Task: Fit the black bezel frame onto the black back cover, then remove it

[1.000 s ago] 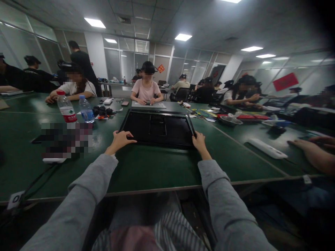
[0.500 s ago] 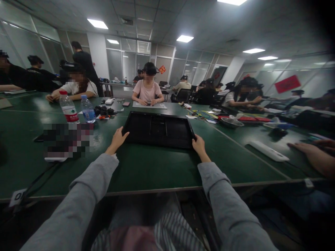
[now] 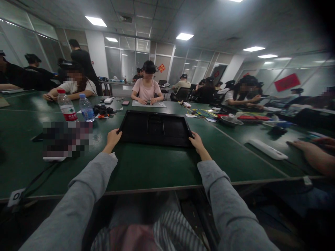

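A black, rectangular, shallow-rimmed panel is grasped at opposite edges by the left hand and the right hand over the green table. Right of the panel, a long white power strip is seen; to its left, two clear plastic bottles; beyond it, a pink-shirted person is seated.

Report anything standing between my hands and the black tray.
Nothing visible: the left hand grips the left edge of the black tray, and the right hand its right edge. The blue-capped bottle stands off to the left, not between them.
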A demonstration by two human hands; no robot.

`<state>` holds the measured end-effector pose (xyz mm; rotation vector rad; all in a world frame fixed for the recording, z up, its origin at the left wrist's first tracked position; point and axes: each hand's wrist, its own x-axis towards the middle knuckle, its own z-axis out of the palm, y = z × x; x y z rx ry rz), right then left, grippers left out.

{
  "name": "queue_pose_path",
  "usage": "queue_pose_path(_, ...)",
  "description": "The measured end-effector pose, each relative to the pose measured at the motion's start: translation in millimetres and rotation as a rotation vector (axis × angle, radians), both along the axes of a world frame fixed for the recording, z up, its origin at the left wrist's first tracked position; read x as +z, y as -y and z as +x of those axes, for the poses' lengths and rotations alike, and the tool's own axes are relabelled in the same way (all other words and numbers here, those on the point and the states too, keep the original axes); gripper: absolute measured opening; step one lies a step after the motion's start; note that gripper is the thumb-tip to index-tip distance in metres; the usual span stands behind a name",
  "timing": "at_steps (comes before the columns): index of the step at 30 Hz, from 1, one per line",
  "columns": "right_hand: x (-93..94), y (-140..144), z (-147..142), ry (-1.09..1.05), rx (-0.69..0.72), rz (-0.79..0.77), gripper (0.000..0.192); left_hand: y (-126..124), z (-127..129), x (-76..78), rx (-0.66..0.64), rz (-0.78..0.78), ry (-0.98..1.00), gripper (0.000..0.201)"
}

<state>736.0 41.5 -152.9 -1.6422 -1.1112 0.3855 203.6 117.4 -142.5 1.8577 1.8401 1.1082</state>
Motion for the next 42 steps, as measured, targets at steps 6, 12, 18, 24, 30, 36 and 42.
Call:
queue_pose_path(6, 8.1, 6, -3, -0.138, 0.022, -0.084, 0.07, -6, -1, -2.9, 0.027, -0.033, -0.014, 0.04)
queue_pose_path(12, 17.8, 13, -2, -0.206, 0.048, -0.095, 0.058, -14, -12, -5.9, 0.07, -0.064, 0.013, 0.039)
queue_pose_path(18, 25.7, 19, -8, -0.29, 0.15, -0.068, 0.061, -16, -23, -9.9, 0.105, -0.053, -0.014, 0.041)
queue_pose_path(24, 21.8, 15, -10, -0.347, 0.118, 0.042, 0.067, -15, -19, -8.8, 0.058, -0.015, 0.021, 0.041)
queue_pose_path(30, 17.0, 9, 3, -0.326, -0.074, 0.145, 0.067, -18, -24, -11.6, 0.135, 0.018, 0.065, 0.042)
queue_pose_path(36, 12.5, 12, 20, -0.153, -0.474, 0.187, 0.067, -20, -26, -14.6, 0.154, 0.008, 0.054, 0.044)
queue_pose_path(42, 15.9, 24, 26, -0.227, -0.788, 0.09, 0.082, -21, -26, -16.4, 0.125, 0.003, 0.04, 0.044)
